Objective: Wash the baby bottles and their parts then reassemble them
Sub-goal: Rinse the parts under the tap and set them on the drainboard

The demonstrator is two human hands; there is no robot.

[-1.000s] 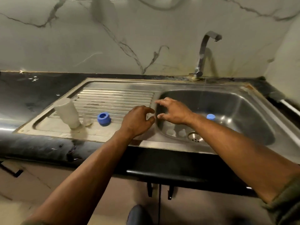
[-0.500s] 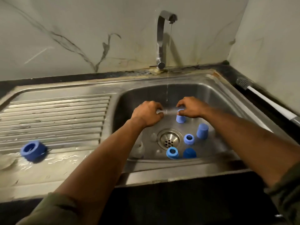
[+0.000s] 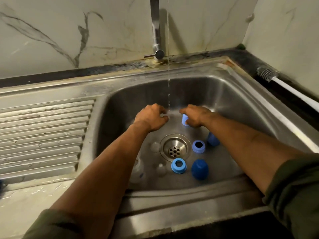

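The ribbed drainboard point(image 3: 44, 128) is seen at nine o'clock, wet and sloped, offering broad flat room for finished parts. Inside the sink point(image 3: 229, 94), the left hand point(image 3: 149, 118) is held under the thin water stream point(image 3: 168, 94) with fingers curled; something small and clear seems to be pinched at its fingertips, though what it is cannot be told through the blur. At seven o'clock of the drain point(image 3: 175, 147), clear pieces point(image 3: 160, 169) are made out only faintly; these are judged soft, light and slippery, best taken by their rims.

A light blue cap point(image 3: 185, 120) is gripped by the right hand point(image 3: 195, 116), fingers curled round it, just to the three o'clock side of the stream. Such a cap is judged rigid, very light and slick when wet, so a grip across its side wall is advised.

At five o'clock of the drain a blue ring point(image 3: 179, 165) lies hole upward, and a second ring point(image 3: 198, 146) sits at three o'clock; both are judged stiff and easily hooked through the hole. A dark blue cap point(image 3: 199, 169) stands beside the first ring, and another cap point(image 3: 212, 139) is half hidden by the right forearm.

Movement is bounded by the steep basin walls; open floor remains at twelve o'clock. A brush point(image 3: 269, 75) rests on the desk point(image 3: 250, 63) at two o'clock.
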